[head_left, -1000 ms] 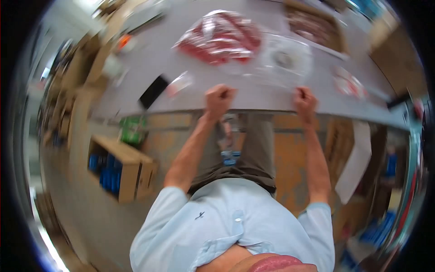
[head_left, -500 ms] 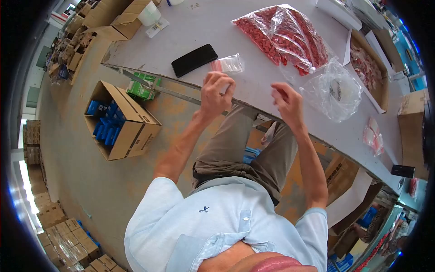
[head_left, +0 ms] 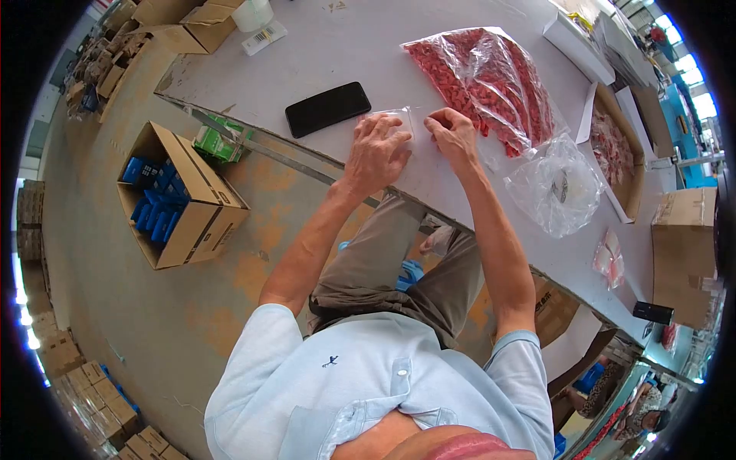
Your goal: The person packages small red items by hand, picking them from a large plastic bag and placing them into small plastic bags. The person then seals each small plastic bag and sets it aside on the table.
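Note:
My left hand (head_left: 377, 153) lies over the small clear plastic bags (head_left: 402, 115) near the table's edge, its fingers slightly bent and apart. Just right of the bags is my right hand (head_left: 454, 136), thumb and forefinger pinched together; anything between them is too small to make out. A black phone (head_left: 328, 109) rests left of the bags. Beyond my right hand, a large clear bag of red pieces (head_left: 491, 84) lies on the table (head_left: 337, 38). Next to it sits a crumpled clear bag (head_left: 553, 192) with a roll-like ring inside.
An open carton of red pieces (head_left: 613, 149) stands at the right, near a closed cardboard box (head_left: 685, 238). Small bags (head_left: 609, 261) and a black object (head_left: 653, 312) lie by the right edge. A carton with blue packets (head_left: 203, 218) is on the floor. People sit at lower right.
My left hand has moved onto the small bags. My right hand has moved left and forward, close to them, and its fingertips have come together. The view has shifted slightly.

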The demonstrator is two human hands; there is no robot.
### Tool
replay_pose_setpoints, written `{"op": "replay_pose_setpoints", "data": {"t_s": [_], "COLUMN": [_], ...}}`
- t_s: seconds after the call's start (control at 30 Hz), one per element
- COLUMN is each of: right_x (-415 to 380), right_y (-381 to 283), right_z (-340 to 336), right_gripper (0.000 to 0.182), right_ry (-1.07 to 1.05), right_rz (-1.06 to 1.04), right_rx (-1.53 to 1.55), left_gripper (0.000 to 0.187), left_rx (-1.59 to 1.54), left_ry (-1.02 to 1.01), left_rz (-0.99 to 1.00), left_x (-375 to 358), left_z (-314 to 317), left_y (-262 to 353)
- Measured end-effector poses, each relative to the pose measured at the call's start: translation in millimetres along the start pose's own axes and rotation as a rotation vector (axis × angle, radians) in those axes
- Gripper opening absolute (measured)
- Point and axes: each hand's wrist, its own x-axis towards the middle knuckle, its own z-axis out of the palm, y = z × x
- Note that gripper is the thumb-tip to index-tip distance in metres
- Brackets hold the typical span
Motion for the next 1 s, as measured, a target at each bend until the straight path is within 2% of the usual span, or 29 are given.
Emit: {"op": "replay_pose_setpoints", "data": {"t_s": [0.13, 0.2, 0.27, 0.3, 0.37, 0.4, 0.47, 0.5, 0.57, 0.6, 0.67, 1.0], "right_x": [-16, -31, -47, -56, -75, -83, -100, -105, -117, -121, -129, -148], "right_y": [4, 3, 1, 0, 2, 3, 5, 5, 7, 9, 15, 45], "right_z": [-15, -23, -34, -39, -50, -56, -66, -71, -83, -89, -99, -121], "right_gripper": [0.017, 0.013, 0.011, 0.01, 0.009, 0.009, 0.009, 0.009, 0.009, 0.008, 0.008, 0.009], "right_ry": [0.017, 0.007, 0.008, -0.005, -0.007, -0.025, -0.033, -0.053, -0.049, -0.05, -0.039, 0.009], "right_rz": [-0.07, -0.111, -0.116, -0.116, -0.122, -0.121, -0.129, -0.143, -0.155, -0.165, -0.156, -0.116], "right_rx": [0.214, 0.541, 0.621, 0.692, 0.751, 0.804, 0.856, 0.907, 0.897, 0.89, 0.891, 0.848], "left_gripper": [0.031, 0.031, 0.034, 0.034, 0.028, 0.028, 0.024, 0.024, 0.026, 0.026, 0.022, 0.012], "left_rx": [0.001, 0.001, 0.032, 0.029, -0.091, -0.099, -0.737, -0.742, -1.306, -1.304, -1.493, -1.441], "left_ry": [-0.002, -0.008, 0.138, 0.131, 0.307, 0.301, 0.037, 0.032, -0.135, -0.149, -0.263, -0.34], "left_rz": [-0.012, 0.002, 0.016, 0.028, -0.017, -0.007, -0.57, -0.567, -0.819, -0.818, -0.833, -0.777], "left_x": [0, 2, 2, 2, 3, 6, 10, 12, 15, 16, 18, 15], "left_z": [0, -1, 1, 0, 2, 2, 5, 11, 22, 26, 32, 52], "left_y": [3, 3, 4, 9, 20, 33, 67, 73, 83, 86, 93, 112]}}
